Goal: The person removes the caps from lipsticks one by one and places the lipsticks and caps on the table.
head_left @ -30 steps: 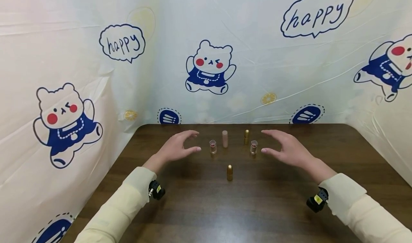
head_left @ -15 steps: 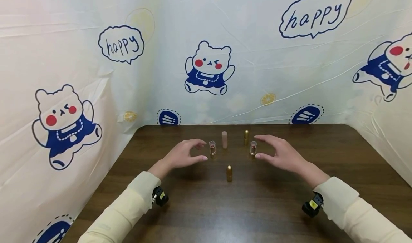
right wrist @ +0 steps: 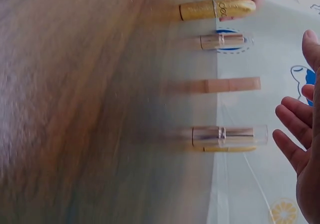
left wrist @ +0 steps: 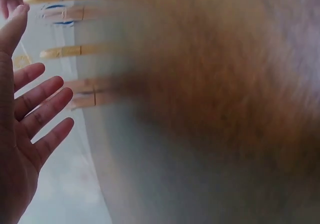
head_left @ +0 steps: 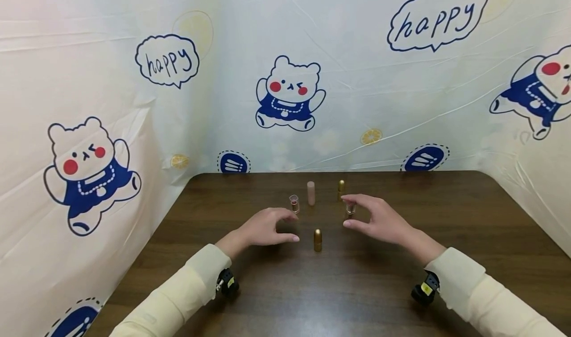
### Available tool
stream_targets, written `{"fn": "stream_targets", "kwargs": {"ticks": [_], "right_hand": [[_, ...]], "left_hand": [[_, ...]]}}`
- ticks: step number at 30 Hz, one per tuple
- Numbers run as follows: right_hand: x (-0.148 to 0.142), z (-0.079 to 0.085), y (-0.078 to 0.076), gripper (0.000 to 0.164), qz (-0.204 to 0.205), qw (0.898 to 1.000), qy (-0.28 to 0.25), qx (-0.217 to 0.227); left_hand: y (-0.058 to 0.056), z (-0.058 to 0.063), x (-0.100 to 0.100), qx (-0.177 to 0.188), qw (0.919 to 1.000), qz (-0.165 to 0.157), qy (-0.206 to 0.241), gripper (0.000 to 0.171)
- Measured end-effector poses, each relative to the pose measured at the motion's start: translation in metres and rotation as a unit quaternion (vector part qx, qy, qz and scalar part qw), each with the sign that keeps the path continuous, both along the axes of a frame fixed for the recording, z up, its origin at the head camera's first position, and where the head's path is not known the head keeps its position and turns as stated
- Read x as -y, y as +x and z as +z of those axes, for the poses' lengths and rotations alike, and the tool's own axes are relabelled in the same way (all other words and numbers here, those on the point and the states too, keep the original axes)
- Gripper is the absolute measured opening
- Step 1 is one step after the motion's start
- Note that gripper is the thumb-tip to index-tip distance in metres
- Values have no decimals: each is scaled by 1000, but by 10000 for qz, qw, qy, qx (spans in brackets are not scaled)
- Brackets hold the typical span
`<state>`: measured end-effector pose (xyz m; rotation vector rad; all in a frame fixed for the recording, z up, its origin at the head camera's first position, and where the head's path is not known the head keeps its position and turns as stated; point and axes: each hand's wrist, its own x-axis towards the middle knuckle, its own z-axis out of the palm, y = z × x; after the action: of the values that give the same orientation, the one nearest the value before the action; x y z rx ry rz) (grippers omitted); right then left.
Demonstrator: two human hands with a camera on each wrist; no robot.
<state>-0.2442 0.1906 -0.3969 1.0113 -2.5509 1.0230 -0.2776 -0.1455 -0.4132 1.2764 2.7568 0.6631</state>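
Note:
Several lipsticks stand upright on the brown table. In the head view, a gold bullet-shaped lipstick is nearest the person. My left hand is to its left, thumb and fingers apart and holding nothing. Beyond those fingertips stands a clear-capped lipstick. My right hand reaches in from the right with spread thumb and fingers. It overlaps and partly hides a second clear-capped lipstick. Farther back are a pink lipstick and another gold lipstick. The right wrist view shows the right hand's fingers loosely extended beside the row.
The dark wood table ends at a patterned cloth backdrop with cartoon bears. Cloth also hangs on the left and right sides. A black wrist camera is strapped at the left cuff, another wrist camera at the right.
Both hands have come inward and closer to the person, the left one down beside the near gold lipstick. The right hand now overlaps the right clear-capped lipstick. The lipsticks keep their places.

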Motion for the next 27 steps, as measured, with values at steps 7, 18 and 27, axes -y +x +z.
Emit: {"fn": "stream_targets", "kwargs": {"ticks": [7,18,27], "right_hand": [[10,-5,0,51,229,9996,-121,105],[21,-11,2,46,522,9977,178,404],[32,-15,4,51,473,9940,580,799]], "left_hand": [[5,-6,-10,57,9999,-131,-94,55],[9,-11,-25,153,9989,-402,-183,53],[14,-15,-36,192,9990,-388,-132,51]]}}
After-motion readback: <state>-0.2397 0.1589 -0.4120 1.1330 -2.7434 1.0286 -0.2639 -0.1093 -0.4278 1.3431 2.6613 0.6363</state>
